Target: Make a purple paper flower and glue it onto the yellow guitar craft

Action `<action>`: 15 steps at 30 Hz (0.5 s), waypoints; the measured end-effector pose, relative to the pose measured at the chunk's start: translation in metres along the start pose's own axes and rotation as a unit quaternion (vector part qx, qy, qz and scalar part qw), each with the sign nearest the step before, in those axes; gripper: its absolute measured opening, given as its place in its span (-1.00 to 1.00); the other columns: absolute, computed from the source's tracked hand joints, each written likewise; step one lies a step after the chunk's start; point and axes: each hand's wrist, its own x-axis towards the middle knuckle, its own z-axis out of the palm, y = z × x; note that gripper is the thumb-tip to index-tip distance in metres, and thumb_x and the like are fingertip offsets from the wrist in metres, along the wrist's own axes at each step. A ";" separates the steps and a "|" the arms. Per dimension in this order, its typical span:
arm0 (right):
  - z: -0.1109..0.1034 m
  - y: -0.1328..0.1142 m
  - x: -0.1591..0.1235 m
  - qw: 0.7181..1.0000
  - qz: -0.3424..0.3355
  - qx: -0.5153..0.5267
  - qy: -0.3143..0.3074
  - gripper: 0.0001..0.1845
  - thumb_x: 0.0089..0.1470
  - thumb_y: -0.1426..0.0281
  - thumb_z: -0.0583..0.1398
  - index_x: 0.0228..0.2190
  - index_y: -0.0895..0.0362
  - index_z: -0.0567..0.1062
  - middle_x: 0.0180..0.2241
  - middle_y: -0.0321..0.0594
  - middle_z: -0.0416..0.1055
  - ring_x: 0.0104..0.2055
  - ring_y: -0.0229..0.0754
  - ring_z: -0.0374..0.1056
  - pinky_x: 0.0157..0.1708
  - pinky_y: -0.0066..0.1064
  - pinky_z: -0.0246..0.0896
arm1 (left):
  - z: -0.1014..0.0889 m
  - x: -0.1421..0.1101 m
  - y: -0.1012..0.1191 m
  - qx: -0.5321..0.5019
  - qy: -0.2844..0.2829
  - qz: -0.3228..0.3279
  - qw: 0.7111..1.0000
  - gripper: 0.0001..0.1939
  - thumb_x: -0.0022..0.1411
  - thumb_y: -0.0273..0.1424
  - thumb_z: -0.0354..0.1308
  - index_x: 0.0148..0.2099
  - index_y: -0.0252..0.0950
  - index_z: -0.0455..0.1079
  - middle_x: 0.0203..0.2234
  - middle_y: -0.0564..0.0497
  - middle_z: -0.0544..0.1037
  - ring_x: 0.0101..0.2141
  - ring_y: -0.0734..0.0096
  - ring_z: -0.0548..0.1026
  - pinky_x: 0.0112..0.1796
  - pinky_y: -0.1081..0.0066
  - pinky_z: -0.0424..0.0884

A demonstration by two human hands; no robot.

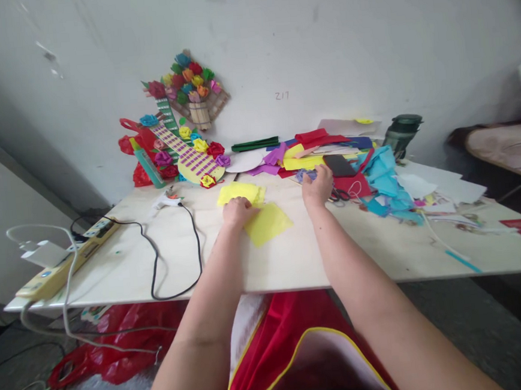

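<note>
A square yellow crepe paper sheet [269, 224] lies flat on the table in front of me. My left hand [238, 212] is closed at its left corner, with the fingertips partly hidden. Just behind that hand, more yellow crepe paper [237, 192] lies in a small stack. My right hand [317, 187] reaches over the table farther right, its fingers curved and apart with nothing visibly held. Close to its fingertips is a crumpled purple piece [304, 174]. Black-handled scissors [340, 195] rest just right of that hand, partly hidden.
Paper flowers and a guitar-shaped craft [194, 158] stand at the back left. A glue gun [167, 200], its cord and a power strip [73, 258] lie to the left. Coloured paper, a phone [339, 165], blue crepe scraps [383, 176] and a dark bottle [402, 134] crowd the right.
</note>
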 end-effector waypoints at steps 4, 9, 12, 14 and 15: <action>0.002 -0.002 -0.004 0.996 0.020 -0.021 -0.085 -0.74 0.04 0.29 0.07 -0.38 0.18 0.50 -0.27 -0.02 0.46 -0.20 -0.05 0.30 -0.22 -0.28 0.13 | 0.001 0.000 -0.001 0.056 -0.010 0.035 0.998 -0.64 -0.06 -0.11 0.21 -0.28 -0.26 0.48 -0.22 -0.11 0.53 -0.17 0.17 0.43 -0.17 0.30 0.26; 0.007 -0.003 -0.009 0.983 0.041 -0.007 -0.181 -0.75 0.00 0.24 0.12 -0.53 0.13 0.49 -0.50 -0.15 0.46 -0.37 -0.14 0.32 -0.37 -0.39 0.14 | 0.005 0.003 -0.002 0.029 -0.014 0.048 0.998 -0.79 -0.06 -0.21 0.21 -0.41 -0.23 0.45 -0.34 -0.05 0.53 -0.20 0.20 0.41 -0.14 0.29 0.24; 0.014 0.001 -0.011 0.971 0.043 0.072 -0.224 -0.77 -0.03 0.24 0.14 -0.58 0.11 0.45 -0.58 -0.24 0.42 -0.45 -0.21 0.32 -0.44 -0.45 0.16 | 0.007 0.004 -0.002 -0.064 0.029 0.069 0.995 -0.85 -0.16 -0.31 0.28 -0.56 -0.23 0.38 -0.47 -0.05 0.49 -0.26 0.19 0.40 -0.16 0.31 0.23; 0.019 0.003 -0.012 0.950 0.078 0.138 -0.269 -0.74 -0.02 0.21 0.14 -0.59 0.12 0.42 -0.59 -0.26 0.41 -0.52 -0.26 0.31 -0.49 -0.47 0.17 | 0.008 0.005 -0.003 -0.133 0.043 0.079 0.987 -0.83 -0.20 -0.33 0.30 -0.60 -0.23 0.35 -0.53 -0.04 0.45 -0.34 0.23 0.39 -0.23 0.32 0.25; 0.020 0.002 -0.013 0.935 0.106 0.171 -0.293 -0.71 -0.01 0.19 0.13 -0.59 0.13 0.41 -0.58 -0.26 0.42 -0.55 -0.28 0.30 -0.52 -0.48 0.18 | 0.007 0.005 -0.004 -0.164 0.039 0.080 0.982 -0.83 -0.20 -0.32 0.30 -0.59 -0.23 0.36 -0.54 -0.02 0.44 -0.38 0.26 0.38 -0.27 0.34 0.25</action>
